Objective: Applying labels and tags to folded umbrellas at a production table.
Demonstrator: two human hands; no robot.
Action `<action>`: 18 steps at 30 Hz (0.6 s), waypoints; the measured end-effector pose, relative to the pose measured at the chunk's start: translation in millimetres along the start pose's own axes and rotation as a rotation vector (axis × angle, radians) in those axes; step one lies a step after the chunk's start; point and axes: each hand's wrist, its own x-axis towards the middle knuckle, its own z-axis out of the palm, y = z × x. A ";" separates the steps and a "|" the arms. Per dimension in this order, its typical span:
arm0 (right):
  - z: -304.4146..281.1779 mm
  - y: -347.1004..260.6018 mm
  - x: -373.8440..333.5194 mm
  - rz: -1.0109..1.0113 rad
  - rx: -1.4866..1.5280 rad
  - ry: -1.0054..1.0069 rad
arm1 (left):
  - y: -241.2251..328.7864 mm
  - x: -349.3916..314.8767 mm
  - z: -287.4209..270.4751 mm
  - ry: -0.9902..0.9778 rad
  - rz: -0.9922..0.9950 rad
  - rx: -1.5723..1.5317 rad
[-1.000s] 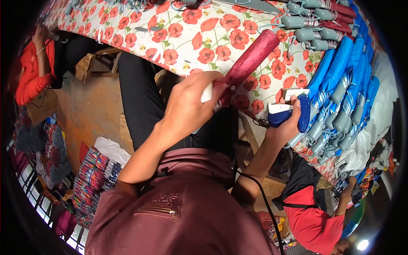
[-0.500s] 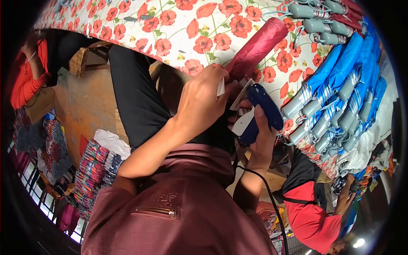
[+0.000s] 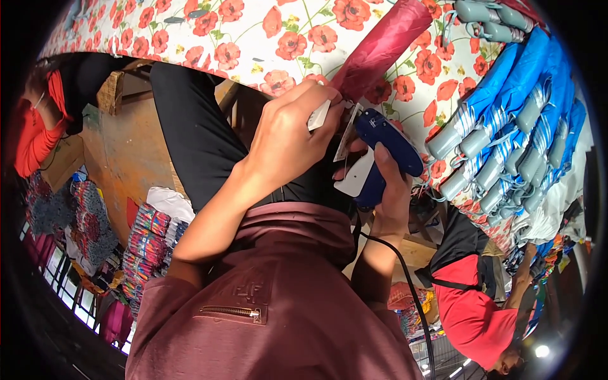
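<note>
Poppy-print tabletop (image 3: 304,19) across upper frame; blue umbrellas (image 3: 527,114) piled furled at right. Maroon umbrella (image 3: 380,57), upper centre, already rolled, is gripped by the left hand (image 3: 288,133); stapler-like blue tool (image 3: 389,144) is clasped in the right hand (image 3: 392,180). White card (image 3: 346,136) alongside: whether fastened cannot be told.

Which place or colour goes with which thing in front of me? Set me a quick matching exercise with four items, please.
Things:
1. red folded umbrella
2. blue-and-white device
3. blue folded umbrellas
4. table cover

Places or colours:
A. bunched toward the right of the picture
B. white with red flowers
C. gripped in the left hand
D. held in the right hand

Pairs: 1-C, 2-D, 3-A, 4-B
</note>
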 end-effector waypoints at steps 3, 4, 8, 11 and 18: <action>5.1 -3.0 0.5 0.026 0.018 0.013 | -2.7 -1.2 -0.9 -0.006 0.007 -0.018; 7.1 -4.6 1.0 0.041 0.016 0.016 | -3.6 -1.6 -1.4 -0.015 0.017 -0.019; 11.2 -2.5 7.1 0.026 -0.070 0.034 | -6.3 -0.8 -2.3 -0.034 0.048 -0.036; 14.9 3.0 13.5 -0.115 -0.315 0.060 | -7.0 1.7 -2.4 -0.027 0.087 -0.079; 28.6 0.4 7.9 -0.050 -0.239 0.015 | -16.3 -1.3 -4.1 0.020 0.065 -0.073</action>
